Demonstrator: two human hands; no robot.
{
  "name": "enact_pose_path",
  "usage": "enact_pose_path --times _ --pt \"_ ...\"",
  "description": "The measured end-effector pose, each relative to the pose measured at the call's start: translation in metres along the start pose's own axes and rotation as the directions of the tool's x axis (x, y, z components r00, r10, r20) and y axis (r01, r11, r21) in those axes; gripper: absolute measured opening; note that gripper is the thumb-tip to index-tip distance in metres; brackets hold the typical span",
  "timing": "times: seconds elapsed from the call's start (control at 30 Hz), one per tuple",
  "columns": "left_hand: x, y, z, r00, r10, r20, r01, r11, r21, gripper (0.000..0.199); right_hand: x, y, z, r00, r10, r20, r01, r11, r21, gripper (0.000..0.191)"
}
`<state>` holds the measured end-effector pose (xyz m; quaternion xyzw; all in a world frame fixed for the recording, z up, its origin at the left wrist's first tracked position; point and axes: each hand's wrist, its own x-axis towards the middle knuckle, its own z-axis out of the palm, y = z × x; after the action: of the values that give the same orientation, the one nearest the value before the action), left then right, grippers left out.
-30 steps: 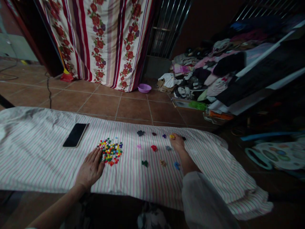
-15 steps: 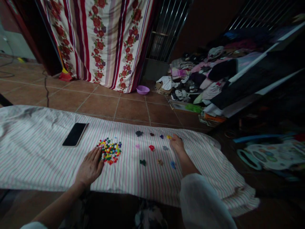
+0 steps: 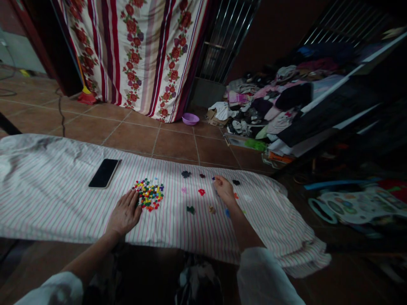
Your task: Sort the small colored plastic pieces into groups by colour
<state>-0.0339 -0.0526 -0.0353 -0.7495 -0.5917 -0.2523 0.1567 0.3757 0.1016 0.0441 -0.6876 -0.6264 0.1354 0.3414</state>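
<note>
My left hand (image 3: 125, 214) lies flat with fingers stretched on the striped cloth (image 3: 76, 203), its fingertips at the left edge of a multicoloured pile of small pieces (image 3: 149, 195). My right hand (image 3: 224, 189) is closed, fingertips together over the small dark blue group (image 3: 213, 178); whether a piece is between them is too small to tell. Sorted groups lie around it: dark grey (image 3: 186, 174), dark red (image 3: 202, 176), pink (image 3: 184, 190), red (image 3: 201, 192), green (image 3: 190, 209), tan (image 3: 212, 209), blue (image 3: 227, 212) and black (image 3: 236, 182). My right hand and forearm hide part of the groups.
A black-screened phone (image 3: 104, 173) lies on the cloth left of the pile. Beyond the table are a purple basin (image 3: 190, 119), a floral curtain (image 3: 133, 55) and a heap of clothes (image 3: 263, 97). A patterned board (image 3: 352, 205) is at the right.
My right hand has moved left from the yellow group to the dark blue one, uncovering the black group. My left hand stays beside the pile. The view has shifted slightly.
</note>
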Motion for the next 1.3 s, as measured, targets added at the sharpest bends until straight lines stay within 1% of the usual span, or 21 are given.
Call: enact_pose_path --times 0.13,0.23,0.33,0.43,0.5,0.6,0.67,0.83,0.93,1.07,1.3 --pt "0.000 0.001 0.000 1.000 -0.012 -0.006 0.012 1.000 -0.007 0.052 -0.038 -0.037 0.028 0.988 -0.140 0.067 0.125 0.973 0.192 0.031" --pt "0.000 0.002 0.000 1.000 -0.016 -0.022 0.016 1.000 -0.009 0.051 -0.069 -0.065 0.054 0.952 -0.284 0.117 0.241 0.926 0.290 0.028" --pt "0.001 0.003 0.000 0.999 -0.018 -0.028 0.018 1.000 -0.018 0.052 -0.096 -0.088 0.080 0.900 -0.400 0.173 0.334 0.887 0.318 0.027" --pt "0.001 0.003 0.000 0.999 -0.029 -0.027 0.028 0.999 -0.029 0.053 -0.117 -0.104 0.100 0.854 -0.455 0.252 0.385 0.879 0.281 0.026" --pt "0.001 0.003 0.000 0.999 -0.038 -0.022 0.037 0.999 -0.031 0.053 -0.127 -0.111 0.108 0.839 -0.450 0.305 0.394 0.890 0.231 0.025" --pt "0.001 0.003 0.000 0.999 -0.041 -0.011 0.041 0.999 -0.025 0.053 -0.138 -0.117 0.115 0.835 -0.417 0.360 0.393 0.909 0.140 0.027" --pt "0.001 0.003 0.000 0.999 -0.037 -0.003 0.037 0.999 -0.020 0.054 -0.142 -0.119 0.117 0.830 -0.413 0.375 0.407 0.908 0.100 0.030" --pt "0.000 0.003 0.002 0.999 -0.044 0.004 0.044 0.998 -0.034 0.055 -0.144 -0.121 0.120 0.821 -0.422 0.385 0.433 0.899 0.062 0.033" --pt "-0.001 0.003 0.003 0.998 -0.061 0.003 0.061 0.996 -0.064 0.055 -0.145 -0.124 0.121 0.831 -0.407 0.380 0.426 0.904 0.039 0.034" --pt "-0.001 0.003 0.005 0.997 -0.075 0.004 0.075 0.993 -0.089 0.055 -0.147 -0.129 0.124 0.859 -0.377 0.346 0.399 0.917 0.009 0.035" --pt "-0.001 0.003 0.004 0.997 -0.071 -0.008 0.069 0.991 -0.112 0.056 -0.146 -0.134 0.127 0.884 -0.343 0.317 0.374 0.926 -0.043 0.028"
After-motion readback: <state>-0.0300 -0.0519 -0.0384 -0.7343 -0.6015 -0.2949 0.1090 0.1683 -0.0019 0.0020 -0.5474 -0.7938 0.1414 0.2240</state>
